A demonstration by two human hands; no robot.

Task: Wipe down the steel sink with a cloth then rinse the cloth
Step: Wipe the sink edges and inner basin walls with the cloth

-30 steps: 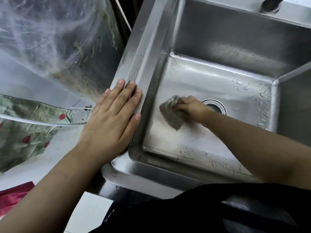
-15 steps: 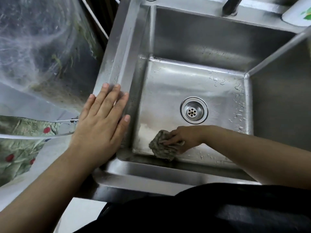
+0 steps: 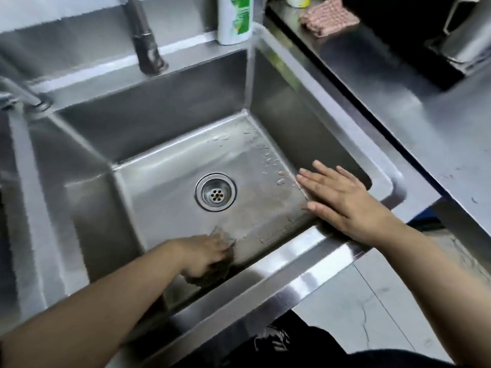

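The steel sink (image 3: 164,123) fills the view, with its round drain (image 3: 215,192) in the middle of the wet floor. My left hand (image 3: 204,256) reaches down into the basin at the front wall and grips a dark grey cloth (image 3: 210,278), pressing it against the floor there. Most of the cloth is hidden under my fingers. My right hand (image 3: 342,200) lies flat, fingers straight, over the sink's front right corner and holds nothing.
A dark faucet (image 3: 144,41) rises at the back rim beside a white and green bottle (image 3: 235,19). A steel counter (image 3: 438,128) on the right carries a pink cloth (image 3: 329,18) and a steel vessel (image 3: 467,35). Another basin (image 3: 16,181) adjoins on the left.
The view has swung right. The cloth, held by my right hand before, is now under my left hand at the front wall. My right hand now lies flat on the front right corner.
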